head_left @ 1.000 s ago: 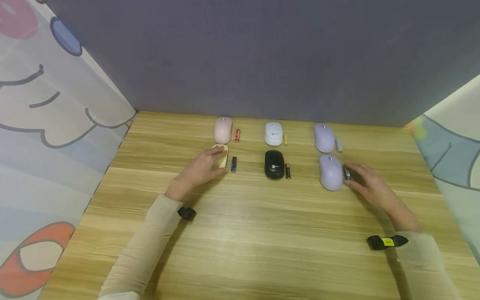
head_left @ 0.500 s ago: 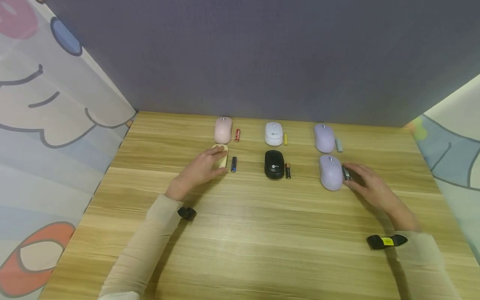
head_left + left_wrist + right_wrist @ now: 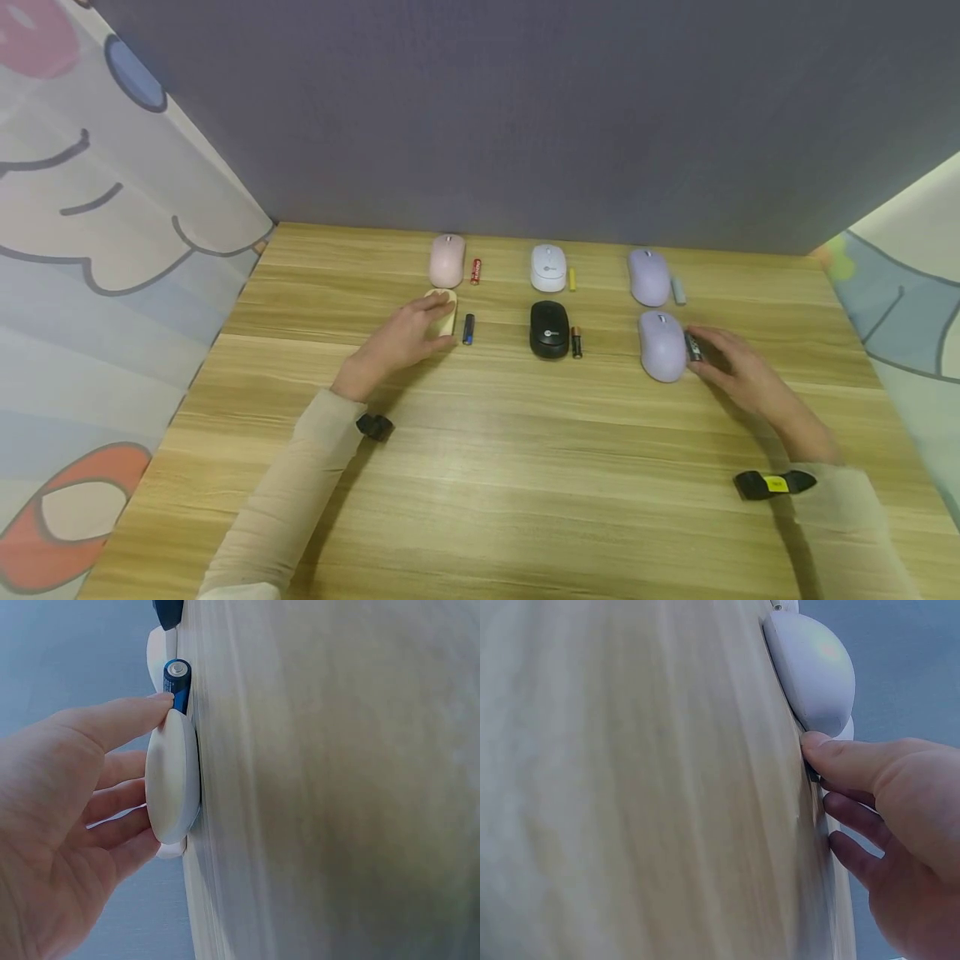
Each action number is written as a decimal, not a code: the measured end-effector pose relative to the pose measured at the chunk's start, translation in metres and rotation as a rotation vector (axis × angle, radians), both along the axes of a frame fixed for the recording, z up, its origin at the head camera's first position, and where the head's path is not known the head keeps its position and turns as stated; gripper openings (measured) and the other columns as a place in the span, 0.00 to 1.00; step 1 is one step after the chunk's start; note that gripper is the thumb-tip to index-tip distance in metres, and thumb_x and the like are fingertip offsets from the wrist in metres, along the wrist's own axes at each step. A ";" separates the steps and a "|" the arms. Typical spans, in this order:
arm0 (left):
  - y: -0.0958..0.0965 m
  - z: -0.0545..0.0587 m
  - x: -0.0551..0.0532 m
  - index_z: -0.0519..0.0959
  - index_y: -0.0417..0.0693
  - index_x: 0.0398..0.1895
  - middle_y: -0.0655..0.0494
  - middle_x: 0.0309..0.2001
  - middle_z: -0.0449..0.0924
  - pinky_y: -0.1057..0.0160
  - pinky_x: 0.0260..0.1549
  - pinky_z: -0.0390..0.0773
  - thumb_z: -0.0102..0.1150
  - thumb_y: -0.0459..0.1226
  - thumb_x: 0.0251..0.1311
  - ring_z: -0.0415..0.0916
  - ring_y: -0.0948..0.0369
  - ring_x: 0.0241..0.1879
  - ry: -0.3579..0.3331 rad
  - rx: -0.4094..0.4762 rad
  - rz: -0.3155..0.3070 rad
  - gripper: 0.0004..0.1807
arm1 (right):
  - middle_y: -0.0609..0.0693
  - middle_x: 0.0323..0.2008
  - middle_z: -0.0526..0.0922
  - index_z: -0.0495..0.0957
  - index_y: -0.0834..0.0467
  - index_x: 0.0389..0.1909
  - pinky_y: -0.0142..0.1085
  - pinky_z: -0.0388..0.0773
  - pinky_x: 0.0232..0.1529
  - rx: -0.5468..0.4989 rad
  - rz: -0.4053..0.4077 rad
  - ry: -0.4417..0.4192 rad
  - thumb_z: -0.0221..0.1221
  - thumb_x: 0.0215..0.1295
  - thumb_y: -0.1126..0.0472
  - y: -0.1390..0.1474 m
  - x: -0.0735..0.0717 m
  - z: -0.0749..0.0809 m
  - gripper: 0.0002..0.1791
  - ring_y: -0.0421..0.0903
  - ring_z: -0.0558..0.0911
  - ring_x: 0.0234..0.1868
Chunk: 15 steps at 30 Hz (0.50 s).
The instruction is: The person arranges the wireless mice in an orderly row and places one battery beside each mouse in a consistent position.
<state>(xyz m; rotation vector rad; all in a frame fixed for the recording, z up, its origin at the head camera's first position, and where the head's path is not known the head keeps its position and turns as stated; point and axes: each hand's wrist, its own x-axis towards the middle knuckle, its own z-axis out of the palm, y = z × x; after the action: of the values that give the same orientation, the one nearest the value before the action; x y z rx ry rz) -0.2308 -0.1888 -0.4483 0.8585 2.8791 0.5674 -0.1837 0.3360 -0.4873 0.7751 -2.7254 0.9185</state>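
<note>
My left hand (image 3: pixel 401 337) grips a cream-yellow computer mouse (image 3: pixel 448 321) on the table, thumb at one side and fingers round the other. The left wrist view shows the rounded shell of this mouse (image 3: pixel 171 780); a blue battery (image 3: pixel 177 679) stands out just beyond the thumb tip. From above, that blue battery (image 3: pixel 468 329) lies to the right of the mouse. Over on the right, my right hand (image 3: pixel 742 371) pinches a dark battery (image 3: pixel 693 347) between thumb and fingers, beside a lavender mouse (image 3: pixel 662 346). In the right wrist view the thumb mostly covers the battery.
Behind lie a pink mouse (image 3: pixel 447 261) with a red battery (image 3: pixel 476 272), a white mouse (image 3: pixel 548 267) with a yellow battery (image 3: pixel 572 279), and another lavender mouse (image 3: pixel 648 277) with a grey-blue battery (image 3: pixel 678 290). A black mouse (image 3: pixel 549 330) and black-copper battery (image 3: pixel 576 342) sit mid-table.
</note>
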 end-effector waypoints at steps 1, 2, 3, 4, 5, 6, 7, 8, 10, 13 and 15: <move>0.000 0.000 0.000 0.72 0.34 0.70 0.34 0.74 0.64 0.46 0.72 0.68 0.68 0.44 0.67 0.65 0.41 0.73 0.000 -0.001 0.001 0.34 | 0.70 0.61 0.77 0.72 0.69 0.66 0.12 0.51 0.64 0.002 -0.003 -0.003 0.68 0.62 0.72 0.000 0.000 0.000 0.31 0.25 0.62 0.67; 0.000 0.000 0.000 0.72 0.33 0.70 0.34 0.74 0.65 0.45 0.72 0.67 0.68 0.44 0.67 0.65 0.41 0.73 -0.001 0.000 0.002 0.34 | 0.70 0.61 0.77 0.72 0.69 0.66 0.12 0.50 0.64 0.006 -0.009 -0.010 0.68 0.63 0.72 0.000 0.001 0.000 0.30 0.26 0.63 0.68; 0.001 0.000 0.000 0.72 0.33 0.70 0.34 0.74 0.65 0.45 0.72 0.67 0.68 0.44 0.67 0.65 0.41 0.73 -0.002 0.002 0.004 0.34 | 0.70 0.61 0.76 0.72 0.69 0.66 0.11 0.50 0.64 0.011 -0.015 -0.018 0.68 0.63 0.72 0.000 0.001 0.001 0.31 0.27 0.63 0.68; 0.001 0.001 0.000 0.72 0.33 0.70 0.34 0.74 0.65 0.45 0.72 0.67 0.69 0.44 0.67 0.65 0.41 0.73 -0.003 0.004 0.006 0.34 | 0.70 0.62 0.76 0.72 0.69 0.67 0.12 0.49 0.64 0.017 -0.021 -0.027 0.68 0.63 0.71 0.000 0.002 0.001 0.30 0.32 0.66 0.68; 0.001 0.001 0.000 0.72 0.32 0.70 0.34 0.74 0.65 0.45 0.72 0.67 0.69 0.44 0.67 0.65 0.40 0.73 -0.003 0.005 0.007 0.35 | 0.70 0.62 0.76 0.72 0.68 0.67 0.12 0.49 0.64 0.021 -0.028 -0.038 0.68 0.64 0.71 0.000 0.002 0.002 0.30 0.36 0.67 0.69; 0.001 0.001 0.000 0.72 0.32 0.70 0.33 0.74 0.65 0.45 0.72 0.67 0.69 0.43 0.67 0.65 0.40 0.73 -0.003 0.006 0.007 0.35 | 0.70 0.62 0.76 0.72 0.68 0.67 0.12 0.49 0.64 0.022 -0.034 -0.051 0.67 0.64 0.70 0.000 0.003 0.002 0.30 0.42 0.69 0.69; 0.002 0.001 0.000 0.72 0.32 0.70 0.33 0.73 0.65 0.45 0.72 0.67 0.69 0.43 0.66 0.65 0.40 0.73 -0.004 0.007 0.008 0.35 | 0.70 0.63 0.75 0.71 0.68 0.67 0.12 0.48 0.64 0.023 -0.038 -0.062 0.67 0.65 0.70 -0.001 0.003 0.002 0.30 0.49 0.70 0.68; 0.002 0.002 0.000 0.72 0.32 0.69 0.33 0.73 0.65 0.45 0.72 0.66 0.69 0.43 0.66 0.65 0.40 0.73 -0.006 0.008 0.008 0.35 | 0.71 0.63 0.75 0.71 0.68 0.67 0.12 0.48 0.64 0.024 -0.041 -0.072 0.66 0.66 0.70 -0.001 0.003 0.003 0.29 0.55 0.71 0.67; 0.002 0.002 -0.001 0.72 0.32 0.70 0.33 0.73 0.65 0.45 0.72 0.66 0.69 0.43 0.66 0.65 0.40 0.73 -0.008 0.007 0.010 0.35 | 0.71 0.63 0.75 0.71 0.69 0.67 0.13 0.48 0.64 0.020 -0.041 -0.081 0.66 0.66 0.70 -0.002 0.003 0.004 0.29 0.66 0.71 0.63; 0.002 0.001 -0.001 0.72 0.32 0.70 0.33 0.74 0.65 0.45 0.72 0.66 0.69 0.43 0.66 0.65 0.40 0.73 -0.009 0.006 0.010 0.35 | 0.71 0.63 0.74 0.71 0.69 0.68 0.13 0.48 0.65 0.023 -0.043 -0.081 0.66 0.67 0.70 -0.002 0.004 0.004 0.29 0.69 0.71 0.62; 0.002 0.001 -0.001 0.71 0.32 0.70 0.33 0.74 0.65 0.45 0.72 0.66 0.69 0.44 0.66 0.65 0.40 0.73 -0.010 0.007 0.011 0.35 | 0.71 0.63 0.75 0.71 0.69 0.68 0.13 0.48 0.65 0.028 -0.044 -0.073 0.66 0.66 0.69 -0.002 0.004 0.003 0.30 0.68 0.71 0.62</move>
<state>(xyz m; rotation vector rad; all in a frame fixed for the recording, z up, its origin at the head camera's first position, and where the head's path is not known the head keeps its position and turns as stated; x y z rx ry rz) -0.2317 -0.1864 -0.4472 0.8390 2.8760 0.5808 -0.1801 0.3342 -0.4840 0.6971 -2.8123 0.9183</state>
